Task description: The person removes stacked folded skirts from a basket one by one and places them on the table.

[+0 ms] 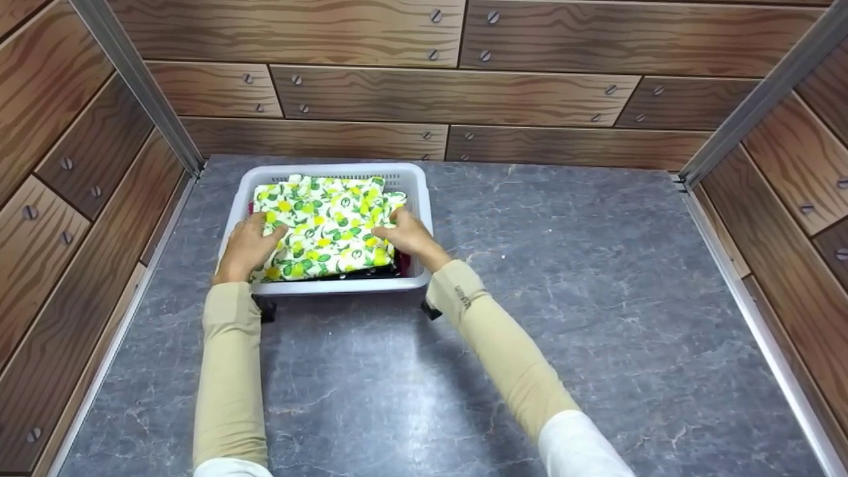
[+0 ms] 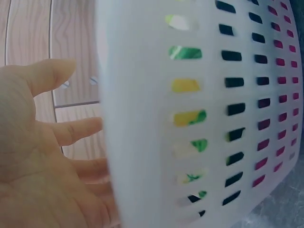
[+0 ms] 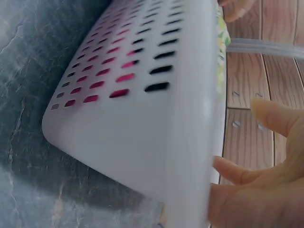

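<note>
A folded cloth with a lemon-and-leaf print (image 1: 324, 228) lies on top in a white plastic basket (image 1: 338, 286). At its left side is my left hand (image 1: 248, 248), thumb over the print and fingers near the cloth's edge. My right hand (image 1: 409, 235) reaches over the right rim, its thumb and fingers at the cloth's right part. In the left wrist view the left hand's fingers (image 2: 80, 133) look straight, tips hidden by the rim. The right wrist view shows the right thumb (image 3: 273, 114) extended and the fingertips partly hidden behind the rim.
Beneath the print, dark and magenta fabric (image 3: 97, 85) shows through the basket's slots. The basket stands at the back left of a grey marbled tabletop (image 1: 563, 298). Wood-patterned panels (image 1: 450, 96) enclose the back and sides. Two black pieces (image 1: 430, 309) sit by the basket's front corners.
</note>
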{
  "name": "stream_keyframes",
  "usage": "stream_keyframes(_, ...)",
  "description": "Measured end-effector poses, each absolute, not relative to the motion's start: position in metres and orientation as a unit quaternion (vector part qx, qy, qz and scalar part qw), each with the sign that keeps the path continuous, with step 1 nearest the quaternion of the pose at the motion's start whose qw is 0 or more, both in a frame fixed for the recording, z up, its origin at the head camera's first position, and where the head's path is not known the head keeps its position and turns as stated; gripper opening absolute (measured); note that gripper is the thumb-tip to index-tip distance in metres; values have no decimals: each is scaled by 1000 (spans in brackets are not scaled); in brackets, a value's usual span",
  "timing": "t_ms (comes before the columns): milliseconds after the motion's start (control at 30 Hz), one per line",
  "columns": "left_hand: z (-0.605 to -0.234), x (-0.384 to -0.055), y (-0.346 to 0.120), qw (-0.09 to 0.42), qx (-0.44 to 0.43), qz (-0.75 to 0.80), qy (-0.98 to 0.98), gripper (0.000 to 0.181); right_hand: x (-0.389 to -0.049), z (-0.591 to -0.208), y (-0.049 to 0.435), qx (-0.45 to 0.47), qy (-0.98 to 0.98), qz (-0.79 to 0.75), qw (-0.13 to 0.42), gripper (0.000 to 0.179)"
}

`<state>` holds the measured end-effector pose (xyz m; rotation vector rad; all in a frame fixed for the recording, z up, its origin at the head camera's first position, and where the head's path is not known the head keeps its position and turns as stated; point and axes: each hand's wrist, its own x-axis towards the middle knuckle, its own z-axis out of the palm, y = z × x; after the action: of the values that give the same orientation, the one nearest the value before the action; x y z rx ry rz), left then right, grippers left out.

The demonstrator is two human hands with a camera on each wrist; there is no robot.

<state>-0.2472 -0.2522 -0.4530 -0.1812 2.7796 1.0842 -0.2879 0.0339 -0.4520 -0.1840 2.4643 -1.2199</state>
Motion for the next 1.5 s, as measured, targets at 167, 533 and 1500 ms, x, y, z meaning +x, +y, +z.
stream_keyframes(167,-450,-248,-252,102,-62,353,928,79,-288,-455,28,-86,888,-424,155,52)
stream_keyframes(533,-458,-251,-258,124,-34,433,892,67,-296,-464,27,-82,821,-524,213,59)
stream_keyframes(1500,-459,-253,-253,114,30,545,830,65,-301,-459,38,-86,748,-620,222,73)
